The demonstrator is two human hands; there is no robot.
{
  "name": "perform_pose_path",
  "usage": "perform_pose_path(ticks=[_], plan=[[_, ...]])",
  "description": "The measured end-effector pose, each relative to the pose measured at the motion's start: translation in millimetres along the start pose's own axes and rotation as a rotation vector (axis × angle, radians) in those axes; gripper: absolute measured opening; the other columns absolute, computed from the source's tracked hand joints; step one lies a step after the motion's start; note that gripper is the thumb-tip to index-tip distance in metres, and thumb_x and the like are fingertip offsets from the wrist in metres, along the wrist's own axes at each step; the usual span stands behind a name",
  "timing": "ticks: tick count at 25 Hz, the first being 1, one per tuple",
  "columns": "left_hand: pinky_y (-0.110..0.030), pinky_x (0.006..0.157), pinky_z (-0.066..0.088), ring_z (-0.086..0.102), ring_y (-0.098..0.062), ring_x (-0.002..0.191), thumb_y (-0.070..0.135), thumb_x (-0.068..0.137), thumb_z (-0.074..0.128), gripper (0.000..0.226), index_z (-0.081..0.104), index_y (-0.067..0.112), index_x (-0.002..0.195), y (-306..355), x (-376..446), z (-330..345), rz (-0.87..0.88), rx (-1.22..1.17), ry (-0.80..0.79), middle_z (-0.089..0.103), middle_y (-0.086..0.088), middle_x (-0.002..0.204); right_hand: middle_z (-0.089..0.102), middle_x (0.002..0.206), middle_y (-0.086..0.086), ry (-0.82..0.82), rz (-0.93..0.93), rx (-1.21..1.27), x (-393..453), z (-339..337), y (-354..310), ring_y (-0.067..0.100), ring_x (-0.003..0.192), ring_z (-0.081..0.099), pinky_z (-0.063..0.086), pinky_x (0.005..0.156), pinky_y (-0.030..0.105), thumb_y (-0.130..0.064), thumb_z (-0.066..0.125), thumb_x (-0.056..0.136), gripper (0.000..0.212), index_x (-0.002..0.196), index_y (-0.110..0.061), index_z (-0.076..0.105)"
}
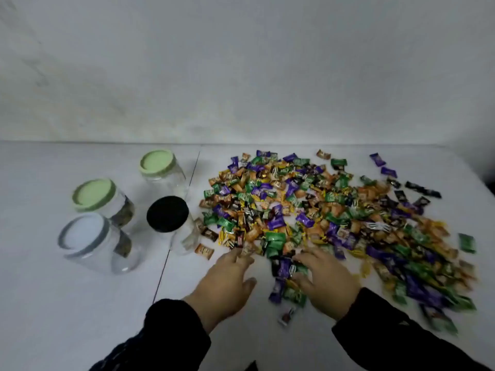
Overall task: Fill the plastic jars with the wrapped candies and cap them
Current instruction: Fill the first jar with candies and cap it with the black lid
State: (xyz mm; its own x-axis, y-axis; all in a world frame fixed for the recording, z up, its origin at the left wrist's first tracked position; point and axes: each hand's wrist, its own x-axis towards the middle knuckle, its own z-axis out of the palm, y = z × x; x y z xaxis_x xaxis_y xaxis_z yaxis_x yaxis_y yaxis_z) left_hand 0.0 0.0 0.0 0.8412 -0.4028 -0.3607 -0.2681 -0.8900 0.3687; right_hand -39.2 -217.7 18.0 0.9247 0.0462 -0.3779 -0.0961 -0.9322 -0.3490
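Note:
A wide pile of wrapped candies in purple, green, orange and black covers the right half of the white table. Several clear plastic jars stand capped at the left: two with green lids, one with a black lid, one with a white lid. My left hand lies flat at the pile's near edge, fingertips touching candies. My right hand rests palm down on candies beside it, fingers spread. Motion blurs both hands.
A grey wall rises behind the table. A thin dark seam runs across the tabletop between the jars and the pile. Loose candies lie scattered at the right; one lies near my wrists.

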Motion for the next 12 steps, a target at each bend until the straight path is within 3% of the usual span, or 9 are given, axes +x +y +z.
perform_pose_path(ticks=[3,5,7,9,10,11,12], plan=[[-0.047,0.122,0.0,-0.012,-0.028,0.151,0.066,0.094,0.034,0.075,0.005,0.037,0.156,-12.0,2.6,46.3,-0.058,0.186,-0.059,-0.013,-0.004,0.165,0.001,0.167,-0.003,-0.123,0.043,-0.137,9.4,48.8,15.8,0.027,0.153,0.003,0.01,0.121,0.049,-0.071,0.027,0.094,0.07,0.156,-0.043,0.012],[-0.049,0.12,-0.011,-0.022,-0.028,0.149,0.074,0.088,0.019,0.079,-0.009,0.041,0.154,-23.6,5.0,72.1,-0.044,0.229,-0.014,-0.026,-0.002,0.161,-0.015,0.166,-0.007,-0.14,0.037,-0.16,13.1,76.2,20.7,0.029,0.153,-0.01,0.0,0.119,0.055,-0.085,0.003,0.078,0.083,0.153,-0.051,-0.003],[-0.05,0.118,-0.006,-0.006,-0.03,0.152,0.073,0.092,0.016,0.073,0.0,0.041,0.156,-35.7,11.1,92.5,0.011,0.284,0.066,-0.012,-0.004,0.163,0.0,0.166,-0.004,-0.101,0.015,-0.236,18.5,97.1,26.0,0.036,0.152,0.01,0.007,0.117,0.058,-0.087,-0.002,0.077,0.082,0.152,-0.056,0.01],[-0.052,0.113,0.008,0.022,-0.03,0.149,0.071,0.096,0.021,0.071,0.022,0.034,0.156,-40.7,15.3,99.8,0.054,0.327,0.125,0.021,-0.007,0.162,0.038,0.157,0.002,-0.024,0.018,-0.29,22.1,107.7,27.4,0.039,0.137,0.045,0.02,0.104,0.059,-0.079,0.015,0.091,0.069,0.148,-0.047,0.037],[-0.052,0.113,0.01,0.024,-0.028,0.148,0.072,0.096,0.021,0.071,0.024,0.033,0.155,-42.4,19.0,104.1,0.066,0.318,0.156,0.026,-0.006,0.161,0.044,0.153,0.002,0.021,-0.001,-0.3,26.0,114.7,27.3,0.037,0.134,0.05,0.022,0.102,0.058,-0.076,0.019,0.094,0.065,0.148,-0.045,0.039],[-0.051,0.115,0.007,0.02,-0.026,0.15,0.073,0.095,0.018,0.073,0.022,0.034,0.156,-43.6,21.9,107.8,0.071,0.311,0.186,0.024,-0.004,0.162,0.038,0.157,0.0,0.028,0.008,-0.293,29.2,116.5,26.6,0.034,0.139,0.043,0.021,0.106,0.057,-0.075,0.017,0.094,0.063,0.149,-0.049,0.033],[-0.05,0.116,0.003,0.015,-0.024,0.151,0.075,0.094,0.013,0.074,0.018,0.035,0.156,-46.4,26.2,111.7,0.08,0.301,0.235,0.019,-0.002,0.163,0.019,0.163,-0.004,0.056,0.002,-0.277,34.2,116.3,27.9,0.03,0.148,0.026,0.015,0.112,0.056,-0.076,0.011,0.093,0.061,0.151,-0.057,0.016]])
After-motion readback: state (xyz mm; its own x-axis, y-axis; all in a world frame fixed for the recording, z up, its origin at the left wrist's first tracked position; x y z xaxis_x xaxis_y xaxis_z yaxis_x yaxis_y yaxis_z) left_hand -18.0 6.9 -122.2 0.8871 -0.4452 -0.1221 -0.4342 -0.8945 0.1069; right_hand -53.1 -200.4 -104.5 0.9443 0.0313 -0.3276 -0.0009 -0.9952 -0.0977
